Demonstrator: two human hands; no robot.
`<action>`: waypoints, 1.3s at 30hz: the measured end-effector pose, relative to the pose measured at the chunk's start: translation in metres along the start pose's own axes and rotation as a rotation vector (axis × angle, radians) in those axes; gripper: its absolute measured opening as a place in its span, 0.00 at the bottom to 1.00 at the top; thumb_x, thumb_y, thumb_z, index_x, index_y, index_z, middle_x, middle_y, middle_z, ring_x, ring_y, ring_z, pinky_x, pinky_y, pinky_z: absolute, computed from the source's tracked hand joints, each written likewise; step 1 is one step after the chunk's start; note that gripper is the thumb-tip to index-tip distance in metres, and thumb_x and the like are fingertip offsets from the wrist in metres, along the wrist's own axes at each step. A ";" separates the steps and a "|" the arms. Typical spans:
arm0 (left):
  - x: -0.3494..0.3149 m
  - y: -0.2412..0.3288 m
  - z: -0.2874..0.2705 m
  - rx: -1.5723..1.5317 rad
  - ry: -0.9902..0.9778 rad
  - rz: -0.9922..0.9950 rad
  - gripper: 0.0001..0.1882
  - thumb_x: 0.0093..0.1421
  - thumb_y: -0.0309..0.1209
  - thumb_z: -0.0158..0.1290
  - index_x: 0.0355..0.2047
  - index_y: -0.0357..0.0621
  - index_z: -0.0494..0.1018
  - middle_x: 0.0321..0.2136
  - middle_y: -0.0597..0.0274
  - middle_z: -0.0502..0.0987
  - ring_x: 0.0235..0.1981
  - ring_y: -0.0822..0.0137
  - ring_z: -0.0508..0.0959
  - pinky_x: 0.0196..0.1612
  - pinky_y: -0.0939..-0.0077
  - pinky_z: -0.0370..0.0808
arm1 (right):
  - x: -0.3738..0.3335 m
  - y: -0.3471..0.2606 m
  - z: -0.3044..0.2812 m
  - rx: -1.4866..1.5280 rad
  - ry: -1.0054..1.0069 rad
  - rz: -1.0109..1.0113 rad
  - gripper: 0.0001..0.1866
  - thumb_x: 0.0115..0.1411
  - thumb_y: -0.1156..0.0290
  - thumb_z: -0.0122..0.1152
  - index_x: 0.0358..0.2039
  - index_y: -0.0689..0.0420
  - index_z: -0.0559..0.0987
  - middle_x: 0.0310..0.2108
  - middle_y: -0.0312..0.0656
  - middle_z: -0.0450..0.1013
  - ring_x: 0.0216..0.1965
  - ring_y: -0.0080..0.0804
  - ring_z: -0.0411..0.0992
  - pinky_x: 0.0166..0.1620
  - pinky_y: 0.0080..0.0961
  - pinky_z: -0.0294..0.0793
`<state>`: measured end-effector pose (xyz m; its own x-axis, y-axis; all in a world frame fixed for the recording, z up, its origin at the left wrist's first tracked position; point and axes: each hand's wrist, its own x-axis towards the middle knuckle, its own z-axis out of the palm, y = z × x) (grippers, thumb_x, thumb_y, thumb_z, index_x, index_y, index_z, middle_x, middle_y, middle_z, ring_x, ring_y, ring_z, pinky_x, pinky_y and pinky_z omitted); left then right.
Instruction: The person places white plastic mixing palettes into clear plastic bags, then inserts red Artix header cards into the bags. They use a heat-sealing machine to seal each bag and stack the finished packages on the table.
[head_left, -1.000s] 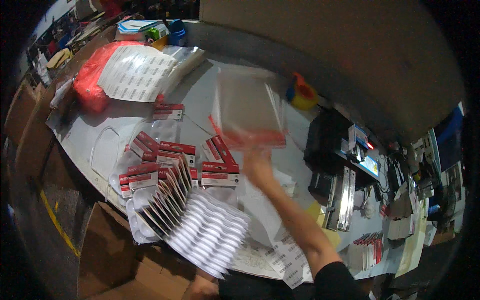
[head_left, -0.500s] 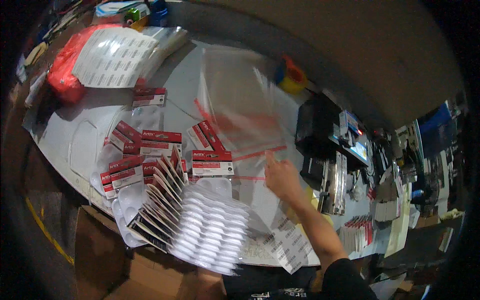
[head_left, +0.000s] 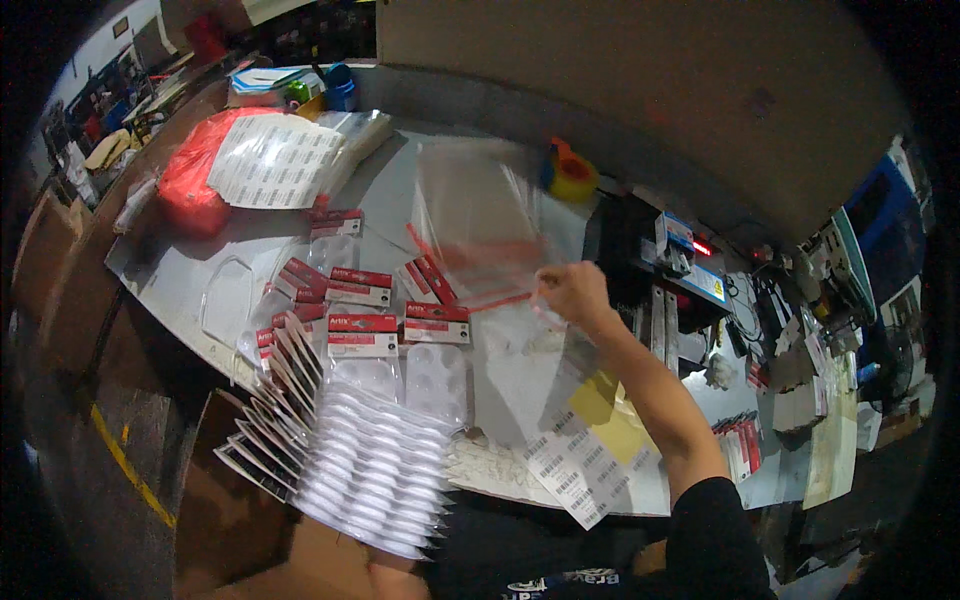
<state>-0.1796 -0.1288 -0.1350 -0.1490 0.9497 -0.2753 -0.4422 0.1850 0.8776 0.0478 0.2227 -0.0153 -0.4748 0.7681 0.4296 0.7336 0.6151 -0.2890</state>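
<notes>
A fanned stack of white plastic paint palettes [head_left: 375, 465] with folded header cards leans over the table's front edge, on my left arm's side. My left hand [head_left: 396, 572] supports it from below; its fingers are hidden behind the palettes. With fingers pinched, my right hand [head_left: 578, 292] grips the near edge of a clear plastic bag [head_left: 480, 205] with a red strip. That bag lies on top of other clear bags at the middle of the table. Several carded palettes [head_left: 437, 365] lie between the stack and the bags.
Barcode label sheets [head_left: 578, 470] and a yellow sheet [head_left: 612, 415] lie near the front edge. A black sealing machine [head_left: 625, 250] stands at right, a tape dispenser [head_left: 570, 172] behind the bags. A red plastic bag [head_left: 195, 185] sits back left. Cardboard boxes [head_left: 225, 470] stand below the table.
My right hand has gone from an extended finger on the bags to a pinch on the top bag's edge. The palette stack has shifted left and tilted. The whole view has shifted.
</notes>
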 end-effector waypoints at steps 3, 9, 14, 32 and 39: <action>-0.018 0.008 -0.002 0.003 0.004 0.014 0.54 0.29 0.32 0.67 0.59 0.39 0.53 0.52 0.53 0.65 0.53 0.61 0.65 0.57 0.65 0.61 | -0.011 -0.009 -0.018 -0.060 -0.207 0.106 0.08 0.46 0.66 0.55 0.25 0.49 0.81 0.23 0.44 0.76 0.26 0.47 0.74 0.31 0.39 0.74; -0.040 0.021 0.005 0.023 -0.027 0.039 0.54 0.29 0.31 0.67 0.59 0.39 0.53 0.52 0.53 0.65 0.53 0.61 0.66 0.57 0.65 0.62 | -0.061 -0.046 -0.016 0.011 -0.445 0.080 0.09 0.47 0.69 0.55 0.28 0.51 0.82 0.28 0.46 0.75 0.32 0.47 0.73 0.36 0.39 0.72; -0.051 0.032 0.014 0.034 -0.100 0.042 0.54 0.29 0.30 0.67 0.59 0.39 0.53 0.51 0.54 0.66 0.53 0.61 0.66 0.57 0.65 0.62 | -0.105 -0.068 -0.019 -0.018 -0.361 -0.210 0.06 0.47 0.73 0.56 0.25 0.55 0.81 0.27 0.44 0.75 0.32 0.43 0.73 0.35 0.41 0.71; -0.050 0.064 0.102 0.064 -0.400 -0.157 0.66 0.28 0.28 0.71 0.64 0.38 0.41 0.58 0.56 0.59 0.58 0.63 0.60 0.61 0.69 0.55 | -0.122 -0.055 -0.063 0.518 -0.944 0.135 0.13 0.49 0.60 0.65 0.31 0.55 0.83 0.22 0.44 0.77 0.23 0.30 0.76 0.30 0.24 0.73; -0.068 0.054 0.111 0.187 -0.409 -0.161 0.76 0.26 0.40 0.74 0.63 0.41 0.27 0.62 0.49 0.46 0.59 0.55 0.58 0.62 0.63 0.53 | -0.146 -0.096 -0.078 0.638 -0.775 0.543 0.09 0.52 0.69 0.64 0.29 0.62 0.81 0.22 0.39 0.77 0.22 0.22 0.73 0.29 0.20 0.72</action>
<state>-0.0953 -0.1550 -0.0258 0.2855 0.9198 -0.2692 -0.2586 0.3444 0.9025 0.0843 0.0380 0.0163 -0.5050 0.7272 -0.4648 0.6578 -0.0243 -0.7528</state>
